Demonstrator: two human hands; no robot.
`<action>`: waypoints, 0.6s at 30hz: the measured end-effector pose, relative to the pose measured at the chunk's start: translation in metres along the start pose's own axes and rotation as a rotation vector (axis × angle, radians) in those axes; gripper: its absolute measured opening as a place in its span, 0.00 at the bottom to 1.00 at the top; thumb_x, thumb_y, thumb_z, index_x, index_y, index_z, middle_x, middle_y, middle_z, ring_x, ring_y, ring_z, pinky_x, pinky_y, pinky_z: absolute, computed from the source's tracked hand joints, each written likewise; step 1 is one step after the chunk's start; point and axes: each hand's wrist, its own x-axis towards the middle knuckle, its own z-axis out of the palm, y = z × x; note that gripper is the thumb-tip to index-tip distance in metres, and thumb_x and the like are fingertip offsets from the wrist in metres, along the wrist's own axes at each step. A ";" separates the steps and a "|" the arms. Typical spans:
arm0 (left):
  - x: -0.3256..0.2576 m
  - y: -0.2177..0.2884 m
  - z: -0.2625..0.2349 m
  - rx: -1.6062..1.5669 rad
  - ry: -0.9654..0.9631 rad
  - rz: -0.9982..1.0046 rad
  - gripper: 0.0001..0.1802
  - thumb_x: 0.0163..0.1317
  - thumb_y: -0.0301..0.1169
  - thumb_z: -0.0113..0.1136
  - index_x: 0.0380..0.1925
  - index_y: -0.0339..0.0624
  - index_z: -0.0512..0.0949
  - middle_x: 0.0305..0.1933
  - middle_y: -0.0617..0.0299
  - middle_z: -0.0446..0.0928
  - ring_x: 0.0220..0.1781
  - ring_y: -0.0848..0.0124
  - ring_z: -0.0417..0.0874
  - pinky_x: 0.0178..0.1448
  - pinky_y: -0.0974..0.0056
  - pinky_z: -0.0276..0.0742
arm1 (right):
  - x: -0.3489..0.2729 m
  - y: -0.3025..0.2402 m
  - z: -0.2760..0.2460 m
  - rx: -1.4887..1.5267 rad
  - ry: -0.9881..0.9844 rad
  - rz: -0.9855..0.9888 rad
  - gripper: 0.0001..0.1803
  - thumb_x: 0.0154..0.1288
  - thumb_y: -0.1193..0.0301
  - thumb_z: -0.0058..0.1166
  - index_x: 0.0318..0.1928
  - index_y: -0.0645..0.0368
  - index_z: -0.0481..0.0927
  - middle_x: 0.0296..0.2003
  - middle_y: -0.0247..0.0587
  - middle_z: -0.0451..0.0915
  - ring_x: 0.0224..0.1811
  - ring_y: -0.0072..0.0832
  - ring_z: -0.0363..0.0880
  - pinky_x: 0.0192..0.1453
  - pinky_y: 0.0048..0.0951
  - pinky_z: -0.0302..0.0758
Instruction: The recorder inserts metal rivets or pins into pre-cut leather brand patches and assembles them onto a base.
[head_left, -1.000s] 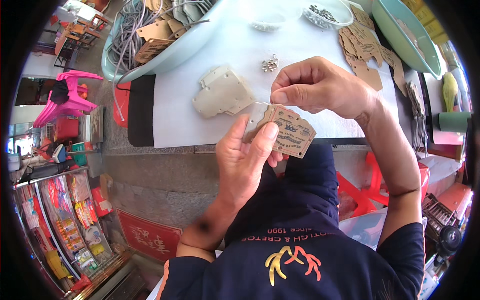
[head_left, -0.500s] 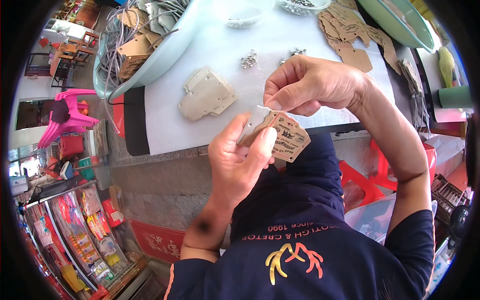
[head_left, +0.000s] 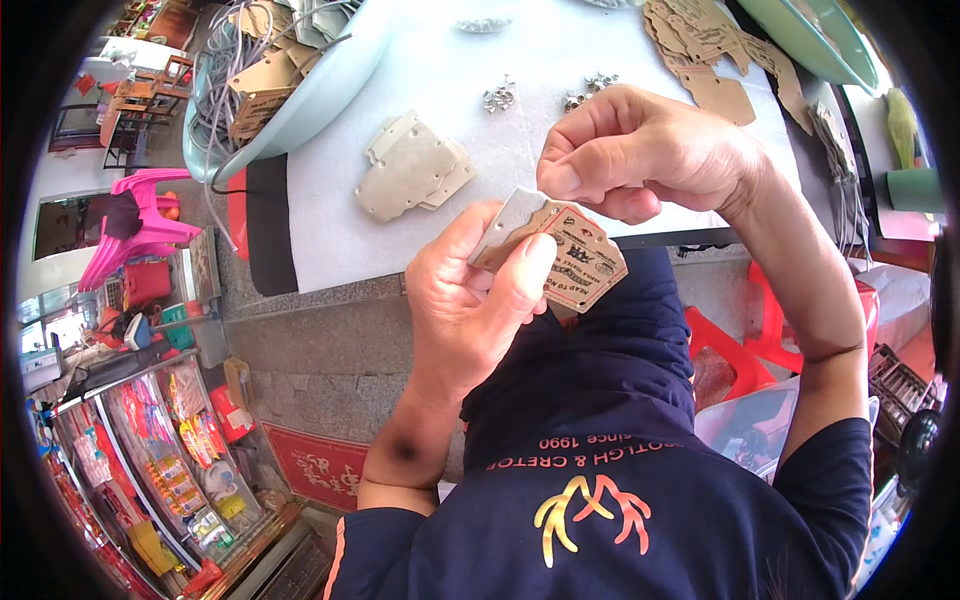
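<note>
My left hand (head_left: 468, 300) grips a small stack of printed brown cardboard tags (head_left: 575, 255) between thumb and fingers, just in front of the table edge. My right hand (head_left: 645, 155) hovers right above the stack with its fingertips pinched together at the top of the tags; whether something thin sits between them I cannot tell. A pile of plain beige tags (head_left: 412, 168) lies on the white table top (head_left: 330, 225) to the left of my hands. Small metal pieces (head_left: 498, 97) lie scattered beyond them.
A pale blue bowl (head_left: 300, 110) with grey cords and tags stands at the far left of the table. More brown tags (head_left: 715, 60) lie at the far right beside a green bowl (head_left: 815, 40). Red plastic stools (head_left: 730, 350) stand below; a pink chair (head_left: 135, 225) stands to the left.
Both hands have stayed together on the tag stack. The view has shifted, so table and hands sit slightly differently in the picture; the right hand's fingers stay pinched at the stack's top.
</note>
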 end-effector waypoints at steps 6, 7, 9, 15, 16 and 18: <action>-0.001 0.002 0.003 0.004 0.033 -0.013 0.08 0.64 0.25 0.58 0.41 0.31 0.76 0.27 0.65 0.77 0.23 0.84 0.73 0.26 0.77 0.69 | -0.007 0.002 0.002 -0.105 0.032 -0.085 0.15 0.59 0.64 0.63 0.38 0.64 0.83 0.22 0.25 0.73 0.17 0.10 0.65 0.19 0.16 0.60; -0.001 0.002 0.004 0.008 0.053 -0.016 0.08 0.64 0.25 0.58 0.41 0.32 0.76 0.27 0.64 0.78 0.23 0.84 0.73 0.27 0.77 0.70 | -0.008 0.003 0.003 -0.159 0.039 -0.117 0.16 0.59 0.63 0.64 0.39 0.64 0.83 0.22 0.25 0.74 0.17 0.10 0.65 0.20 0.16 0.61; -0.001 0.001 0.004 0.012 0.073 -0.017 0.08 0.65 0.25 0.58 0.41 0.32 0.76 0.28 0.64 0.78 0.23 0.84 0.73 0.27 0.77 0.70 | -0.008 0.004 0.003 -0.161 0.026 -0.123 0.16 0.58 0.63 0.64 0.40 0.64 0.83 0.23 0.26 0.75 0.19 0.10 0.66 0.22 0.16 0.62; -0.001 0.000 0.006 0.018 0.087 -0.007 0.08 0.65 0.26 0.59 0.40 0.32 0.76 0.28 0.64 0.78 0.23 0.83 0.73 0.27 0.76 0.71 | -0.010 0.004 0.007 -0.222 0.124 -0.118 0.13 0.57 0.70 0.62 0.40 0.64 0.82 0.26 0.26 0.77 0.22 0.10 0.68 0.24 0.15 0.65; -0.001 -0.001 0.005 0.020 0.082 -0.011 0.08 0.64 0.25 0.59 0.41 0.32 0.76 0.28 0.64 0.78 0.23 0.83 0.74 0.27 0.76 0.71 | -0.009 0.008 0.006 -0.232 0.129 -0.126 0.12 0.58 0.69 0.61 0.40 0.64 0.81 0.27 0.26 0.77 0.24 0.10 0.69 0.28 0.15 0.66; -0.001 -0.002 0.005 0.023 0.075 -0.014 0.08 0.64 0.25 0.59 0.41 0.32 0.76 0.28 0.64 0.78 0.23 0.83 0.74 0.27 0.76 0.71 | -0.009 0.010 0.005 -0.242 0.134 -0.136 0.12 0.58 0.69 0.60 0.40 0.63 0.81 0.28 0.25 0.77 0.27 0.10 0.70 0.31 0.15 0.67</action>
